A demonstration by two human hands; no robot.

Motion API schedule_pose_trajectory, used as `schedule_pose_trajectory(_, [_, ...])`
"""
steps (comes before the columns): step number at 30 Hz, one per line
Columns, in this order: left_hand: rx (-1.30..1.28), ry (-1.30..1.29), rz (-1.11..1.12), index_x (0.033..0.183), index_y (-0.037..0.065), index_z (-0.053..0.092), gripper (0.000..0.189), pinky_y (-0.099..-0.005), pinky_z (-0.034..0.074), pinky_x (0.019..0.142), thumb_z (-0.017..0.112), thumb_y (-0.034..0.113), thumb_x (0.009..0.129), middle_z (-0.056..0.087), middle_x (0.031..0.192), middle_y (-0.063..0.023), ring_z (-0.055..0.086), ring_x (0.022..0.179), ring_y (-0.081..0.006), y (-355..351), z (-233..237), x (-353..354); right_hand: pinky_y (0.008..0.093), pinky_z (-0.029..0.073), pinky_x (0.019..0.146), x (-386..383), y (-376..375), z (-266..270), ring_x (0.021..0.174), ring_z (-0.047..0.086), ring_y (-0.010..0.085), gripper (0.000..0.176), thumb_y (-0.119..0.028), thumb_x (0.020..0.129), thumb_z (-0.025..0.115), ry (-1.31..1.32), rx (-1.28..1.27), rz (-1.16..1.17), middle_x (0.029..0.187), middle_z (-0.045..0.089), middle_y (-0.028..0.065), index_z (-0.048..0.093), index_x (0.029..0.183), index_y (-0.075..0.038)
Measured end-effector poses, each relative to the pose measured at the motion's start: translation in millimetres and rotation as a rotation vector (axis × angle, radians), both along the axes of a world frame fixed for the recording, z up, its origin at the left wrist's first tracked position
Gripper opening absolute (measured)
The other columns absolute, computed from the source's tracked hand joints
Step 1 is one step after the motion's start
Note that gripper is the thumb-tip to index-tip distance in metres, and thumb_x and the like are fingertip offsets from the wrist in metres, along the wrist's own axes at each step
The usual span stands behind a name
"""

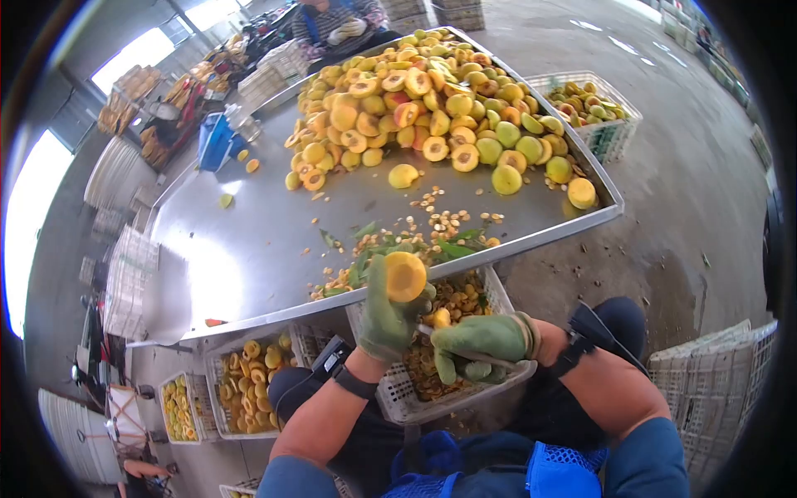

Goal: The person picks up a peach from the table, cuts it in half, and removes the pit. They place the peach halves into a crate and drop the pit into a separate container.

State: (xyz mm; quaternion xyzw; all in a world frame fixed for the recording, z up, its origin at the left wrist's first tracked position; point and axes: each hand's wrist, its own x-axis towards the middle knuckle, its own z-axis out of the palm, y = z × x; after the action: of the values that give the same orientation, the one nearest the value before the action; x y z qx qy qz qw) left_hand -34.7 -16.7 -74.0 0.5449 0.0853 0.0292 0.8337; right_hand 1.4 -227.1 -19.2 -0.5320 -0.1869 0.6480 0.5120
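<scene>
Head view: halved fruit [405, 276] was being handled, cut face toward the camera, gripped by the gloved left hand [385, 324].
Gloved right hand [481, 342] closed round a slim tool [501, 362], above a crate [402, 405] beside the metal table [274, 314].

The tabletop [274, 241] is seen to be of smooth grey metal, and a glossy glare is thrown back from its left part (the rest is duller, almost satin). Its raised rim [531, 243] is made of the same bare metal. The gloves [481, 344] are seen as green and matt, slightly wrinkled like thin rubber or coated cloth (which of the two cannot be told). Pale plastic is shown by the slotted crate [407, 402] under the hands, with a matt finish. The blue container [213, 141] is given the look of smooth plastic. The cut fruit face [406, 276] is left moist-looking and softly shiny. The floor [656, 195] is shown hard and grey, with concrete suggested.
</scene>
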Motion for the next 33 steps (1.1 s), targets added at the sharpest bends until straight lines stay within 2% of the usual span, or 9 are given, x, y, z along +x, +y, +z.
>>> schedule_pose_trajectory(2, [-0.317,0.116,0.019,0.122,0.009,0.061,0.055,-0.0310,0.056,0.068,0.050,0.060,0.103,0.070,0.101,-0.0070,0.070,0.082,-0.0225,6.3,3.2,2.4,0.0323,0.052,0.056,0.6,-0.7,-6.9,0.059,0.062,0.0168,0.071,-0.067,0.098,0.049,-0.342,-0.273,0.049,0.066,0.061,0.0054,0.075,0.092,-0.001])
schedule_pose_trajectory(12, [-0.340,0.065,0.051,0.131,0.010,0.059,0.052,-0.0312,0.057,0.057,0.051,0.054,0.104,0.071,0.109,-0.0093,0.071,0.081,-0.0242,40.2,33.5,-11.3,0.0447,0.053,0.085,-0.1,15.6,-33.3,0.085,0.068,0.0411,0.054,-0.057,0.100,0.049,-0.786,-0.336,0.211,0.091,0.072,0.0215,0.076,0.101,-0.010])
schedule_pose_trajectory(14, [-0.030,-0.171,0.272,0.135,0.009,0.056,0.053,-0.0302,0.057,0.060,0.049,0.052,0.106,0.070,0.112,-0.0088,0.071,0.085,-0.0228,74.9,66.9,-32.5,0.0441,0.053,0.067,0.8,11.3,-67.0,0.068,0.068,0.0282,0.054,-0.055,0.098,0.058,-0.985,-0.101,0.165,0.072,0.067,0.0163,0.071,0.088,-0.003])
schedule_pose_trajectory(16, [0.385,-0.277,0.549,0.138,0.008,0.054,0.052,-0.0284,0.058,0.063,0.049,0.050,0.107,0.068,0.117,-0.0077,0.071,0.089,-0.0200,120.5,88.7,-67.3,0.0457,0.051,0.068,4.3,11.2,-72.5,0.069,0.066,0.0350,0.046,-0.049,0.097,0.060,-1.183,0.029,0.290,0.073,0.066,0.0218,0.070,0.088,-0.005])
schedule_pose_trajectory(19, [0.521,-0.337,0.902,0.139,0.007,0.053,0.050,-0.0256,0.058,0.066,0.047,0.046,0.108,0.067,0.118,-0.0051,0.070,0.089,-0.0155,176.2,112.6,-138.7,0.0468,0.053,0.079,-4.1,18.2,-50.9,0.086,0.069,0.0417,0.048,-0.052,0.097,0.056,-0.939,-0.361,0.241,0.086,0.072,0.0201,0.074,0.099,-0.007])
schedule_pose_trajectory(25, [-0.058,0.252,1.178,0.124,0.008,0.066,0.040,-0.0326,0.061,0.074,0.060,0.042,0.103,0.069,0.110,-0.0071,0.069,0.093,-0.0189,324.5,-73.8,-287.0,0.0489,0.051,0.071,-16.8,21.5,-62.8,0.080,0.067,0.0446,0.048,-0.048,0.096,0.059,-1.053,-0.380,0.252,0.084,0.068,0.0254,0.071,0.093,-0.002])
schedule_pose_trajectory(28, [0.214,0.391,1.195,0.125,0.004,0.065,0.041,-0.0356,0.060,0.074,0.062,0.037,0.101,0.069,0.114,-0.0093,0.068,0.099,-0.0224,350.2,-171.4,-326.1,0.0456,0.054,0.068,-4.6,7.1,-120.0,0.078,0.069,0.0384,0.032,-0.040,0.099,0.056,-1.272,-0.142,0.467,0.080,0.067,0.0220,0.072,0.103,-0.012])
schedule_pose_trajectory(30, [0.929,0.457,1.049,0.123,0.004,0.063,0.036,-0.0369,0.055,0.083,0.059,0.034,0.103,0.067,0.115,-0.0096,0.066,0.103,-0.0244,337.9,-188.5,-330.8,0.0457,0.054,0.074,-2.4,7.3,-138.3,0.086,0.069,0.0392,0.043,-0.046,0.098,0.056,-1.283,-0.139,0.536,0.089,0.067,0.0247,0.071,0.108,-0.008])
schedule_pose_trajectory(33, [1.093,0.456,1.012,0.128,0.004,0.061,0.037,-0.0418,0.050,0.095,0.058,0.030,0.102,0.065,0.124,-0.0194,0.062,0.112,-0.0361,284.5,-137.0,-282.5,0.0468,0.052,0.091,-2.3,20.2,-148.3,0.105,0.067,0.0446,0.073,-0.064,0.092,0.056,-1.068,-0.419,0.559,0.111,0.069,0.0320,0.069,0.115,0.005])
